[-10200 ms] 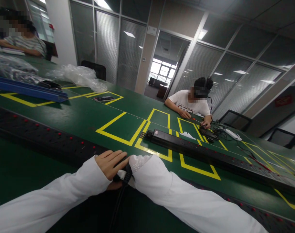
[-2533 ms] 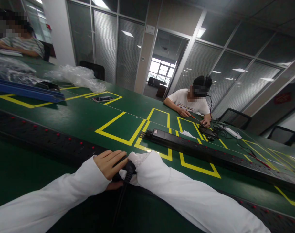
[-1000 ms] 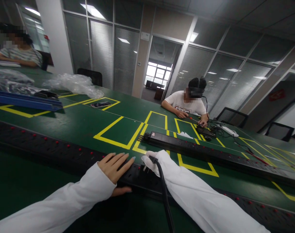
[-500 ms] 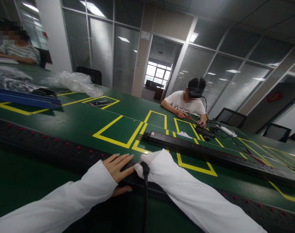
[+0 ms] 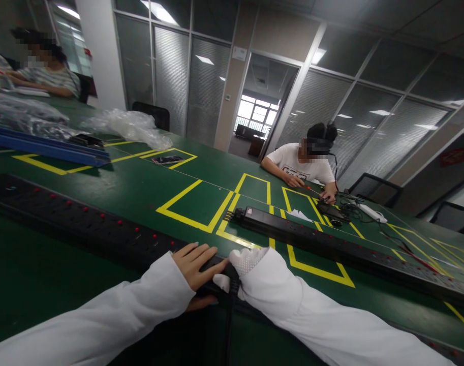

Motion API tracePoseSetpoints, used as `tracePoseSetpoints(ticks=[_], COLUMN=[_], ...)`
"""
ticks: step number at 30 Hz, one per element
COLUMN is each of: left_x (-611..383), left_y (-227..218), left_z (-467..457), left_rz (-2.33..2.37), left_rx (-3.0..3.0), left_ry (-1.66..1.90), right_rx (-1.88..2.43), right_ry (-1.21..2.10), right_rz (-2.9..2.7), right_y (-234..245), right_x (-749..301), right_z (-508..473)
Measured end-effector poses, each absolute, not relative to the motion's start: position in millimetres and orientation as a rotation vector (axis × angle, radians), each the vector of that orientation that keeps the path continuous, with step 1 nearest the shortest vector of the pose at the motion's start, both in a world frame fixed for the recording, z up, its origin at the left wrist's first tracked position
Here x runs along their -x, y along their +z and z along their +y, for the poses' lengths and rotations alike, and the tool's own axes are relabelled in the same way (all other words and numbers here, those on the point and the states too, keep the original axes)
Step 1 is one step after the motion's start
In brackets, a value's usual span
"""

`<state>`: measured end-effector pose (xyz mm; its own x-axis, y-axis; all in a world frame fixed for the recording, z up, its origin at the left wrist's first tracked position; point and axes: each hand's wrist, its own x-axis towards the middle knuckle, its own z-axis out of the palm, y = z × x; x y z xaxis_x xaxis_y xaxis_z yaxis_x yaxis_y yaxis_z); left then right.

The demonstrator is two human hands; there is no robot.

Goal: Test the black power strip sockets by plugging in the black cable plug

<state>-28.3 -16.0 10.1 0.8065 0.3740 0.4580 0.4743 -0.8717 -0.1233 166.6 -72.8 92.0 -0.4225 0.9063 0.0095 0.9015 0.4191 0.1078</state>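
Note:
A long black power strip (image 5: 117, 234) with a row of red dots lies across the near part of the table. My bare left hand (image 5: 199, 267) grips it near the middle, fingers over the top and thumb along the near side. Close beside it, my right hand (image 5: 247, 267), in a white dotted glove, is closed around a black plug (image 5: 235, 284) at the strip. Its black cable (image 5: 227, 330) hangs down toward me. The plug's front end is hidden by the hand, so I cannot tell whether it sits in a socket.
A second black power strip (image 5: 292, 231) lies farther off on the green table (image 5: 140, 188), which has yellow tape outlines. At left are a blue metal channel (image 5: 49, 147), plastic wrap (image 5: 128, 127) and a phone (image 5: 167, 159). Across the table, a co-worker (image 5: 304, 162) handles a tool near cables.
The view has swung slightly left, so everything sits farther right. My right hand has turned a little and the plug shows lower against the strip. My left hand keeps its hold.

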Motion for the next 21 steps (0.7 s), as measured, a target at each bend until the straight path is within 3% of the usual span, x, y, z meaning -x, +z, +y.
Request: tracePoseSetpoints(ticks=[21], left_x=[30], left_y=[14], left_z=[-16], left_rz=[-0.634], left_rx=[2.725], left_ry=[-0.562], right_rx=[-1.662], right_ry=[0.118], right_rz=[2.611], right_y=[93], right_x=[-162], right_z=[-92])
